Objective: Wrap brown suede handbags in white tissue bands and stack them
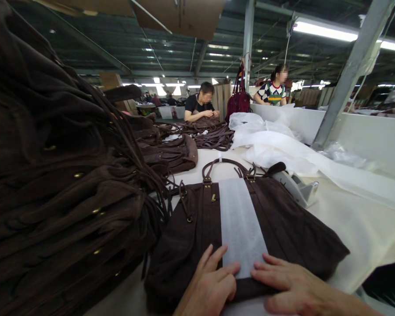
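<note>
A dark brown handbag (289,228) lies flat on the pale table in front of me, its looped handles pointing away. Down its middle runs a strip of white tissue-like sheet (240,219). My left hand (213,278) rests with fingers spread on the strip's lower left edge and the bag. On the lower right edge of the same strip lies my right hand (286,281), fingers stretched out flat. Neither hand grasps anything. Brass-coloured fittings show on the bag's left part and at the handle bases.
A tall stack of brown bags (69,197) rises at the left. Behind the handbag stands a grey tape dispenser (298,188). White sheeting (283,145) covers the right back. A metal post (352,79) slants at the right. Two people work farther back, near a hanging maroon bag (239,96).
</note>
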Available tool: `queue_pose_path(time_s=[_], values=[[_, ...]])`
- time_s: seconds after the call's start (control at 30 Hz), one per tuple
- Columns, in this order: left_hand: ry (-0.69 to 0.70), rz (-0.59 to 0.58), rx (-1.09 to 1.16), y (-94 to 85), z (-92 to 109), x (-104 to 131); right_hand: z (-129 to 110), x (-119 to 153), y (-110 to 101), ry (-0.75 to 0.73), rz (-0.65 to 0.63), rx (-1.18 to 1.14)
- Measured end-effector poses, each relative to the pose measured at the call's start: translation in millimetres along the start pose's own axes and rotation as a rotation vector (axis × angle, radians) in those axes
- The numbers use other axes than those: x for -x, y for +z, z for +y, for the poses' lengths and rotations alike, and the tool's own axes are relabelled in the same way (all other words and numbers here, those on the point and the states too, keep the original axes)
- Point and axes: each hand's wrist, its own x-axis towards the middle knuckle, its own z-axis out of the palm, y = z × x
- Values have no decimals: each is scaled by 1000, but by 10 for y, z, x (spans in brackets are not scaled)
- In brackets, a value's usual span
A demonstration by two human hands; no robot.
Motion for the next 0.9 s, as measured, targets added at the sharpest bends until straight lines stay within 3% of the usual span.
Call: queue_pose_path(time_s=[0.07, 0.17, 0.27, 0.4, 0.53, 0.6, 0.67, 0.77, 0.9], values=[[24, -16, 34, 67, -18, -2, -1, 60, -29, -56, 5, -118], [21, 38, 42, 172, 31, -21, -64, 149, -105, 41, 46, -241], [49, 101, -46, 180, 133, -41, -189, 178, -258, 161, 64, -242], [64, 183, -125, 145, 238, -32, -322, 81, -371, 181, 51, -167], [21, 122, -82, 117, 291, -12, -362, -18, -231, 116, 184, 133], [4, 83, -67, 81, 312, -14, -355, -20, -115, 36, 254, 168], [4, 65, -61, 37, 330, -23, -345, 8, 0, 3, 276, 114], [24, 67, -77, -7, 342, -40, -357, 78, 136, 76, 216, -98], [92, 160, -154, 44, 319, -38, -416, 157, 163, 151, 158, -236]])
